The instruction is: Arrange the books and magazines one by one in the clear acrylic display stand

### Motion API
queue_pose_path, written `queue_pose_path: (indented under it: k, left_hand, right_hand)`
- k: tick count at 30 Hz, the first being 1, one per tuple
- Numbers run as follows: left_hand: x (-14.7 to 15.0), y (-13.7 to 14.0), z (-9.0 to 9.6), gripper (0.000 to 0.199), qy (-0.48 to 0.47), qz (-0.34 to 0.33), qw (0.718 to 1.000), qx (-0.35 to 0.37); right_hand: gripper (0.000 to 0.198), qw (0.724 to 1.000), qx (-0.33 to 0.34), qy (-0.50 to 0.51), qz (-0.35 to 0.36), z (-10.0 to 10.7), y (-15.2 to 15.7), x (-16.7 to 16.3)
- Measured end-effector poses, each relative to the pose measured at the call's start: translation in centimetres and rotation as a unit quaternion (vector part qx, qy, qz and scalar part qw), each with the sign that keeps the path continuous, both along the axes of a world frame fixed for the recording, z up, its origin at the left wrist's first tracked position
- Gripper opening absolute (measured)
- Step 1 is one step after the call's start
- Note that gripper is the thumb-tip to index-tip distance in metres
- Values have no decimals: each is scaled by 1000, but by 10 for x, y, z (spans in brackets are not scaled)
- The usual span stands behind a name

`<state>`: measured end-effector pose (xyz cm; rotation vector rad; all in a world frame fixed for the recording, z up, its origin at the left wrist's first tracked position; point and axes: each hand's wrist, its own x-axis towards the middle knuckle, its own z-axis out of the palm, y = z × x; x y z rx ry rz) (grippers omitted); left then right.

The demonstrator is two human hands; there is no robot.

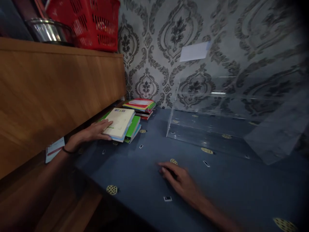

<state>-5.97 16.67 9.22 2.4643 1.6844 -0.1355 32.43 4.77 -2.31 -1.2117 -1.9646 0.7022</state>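
Note:
My left hand reaches to the far left of the table and lies on the left side of a cream-covered book. Its fingers stretch over the cover, and the thumb is by the near edge. That book tops a pile with green and blue books under it. Above the middle of the table, my right hand is loosely curved, thumb and index finger close but apart, with nothing visible in them. It is slightly blurred, and its other fingers are partly hidden.
Behind the pile is a second stack of books. A clear acrylic rack stands at the right against the patterned wall. At the left, a wooden cabinet carries a red basket and a metal pot. The blue tablecloth has printed motifs.

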Motion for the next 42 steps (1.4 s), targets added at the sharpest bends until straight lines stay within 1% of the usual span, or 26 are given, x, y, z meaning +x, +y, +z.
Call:
queue_pose_path:
  k: [4, 7, 10, 14, 16, 19, 23, 26, 29, 31, 34, 36, 39, 42]
  left_hand:
    - [-13, 1, -7, 91, -55, -41, 997, 23]
    - [-20, 4, -8, 81, -78, -68, 994, 35]
    - [-21, 9, -6, 77, -59, -95, 993, 48]
    - [-14, 14, 3, 72, 22, -135, 989, 47]
    - [-8, 12, 8, 70, 58, -161, 984, 47]
    - [4, 3, 12, 68, 98, -187, 975, 71]
    - [19, -11, 8, 66, 156, -163, 968, 114]
    - [24, -17, 7, 60, 154, -162, 965, 138]
    - [22, -18, 9, 52, 127, -152, 967, 162]
    - [21, -18, 11, 48, 99, -146, 966, 190]
    - [22, -18, 14, 46, 62, -138, 963, 225]
    - [23, -19, 15, 46, 58, -131, 961, 236]
    - [26, -21, 17, 46, 64, -134, 956, 253]
    - [30, -25, 13, 42, 62, -154, 943, 288]
  right_hand:
    - [30, 997, 47, 10, 59, 26, 26, -41]
    - [26, 992, 60, 45, 100, 37, 48, -76]
    - [28, 989, 49, 82, 115, 36, 65, -105]
    - [34, 987, 27, 116, 108, 23, 75, -126]
    - [34, 987, 20, 122, 101, 18, 76, -130]
    - [36, 986, 5, 140, 94, 14, 75, -131]
    - [37, 978, -23, 181, 96, 10, 73, -129]
    - [36, 968, -57, 228, 92, 8, 74, -129]
    - [35, 949, -100, 284, 92, 10, 75, -129]
    - [35, 938, -116, 312, 93, 14, 76, -128]
    - [35, 923, -132, 351, 85, 21, 76, -127]
    - [36, 909, -153, 381, 74, 28, 77, -126]
    - [32, 880, -194, 431, 51, 39, 79, -126]
    - [21, 839, -244, 485, 35, 52, 84, -127]
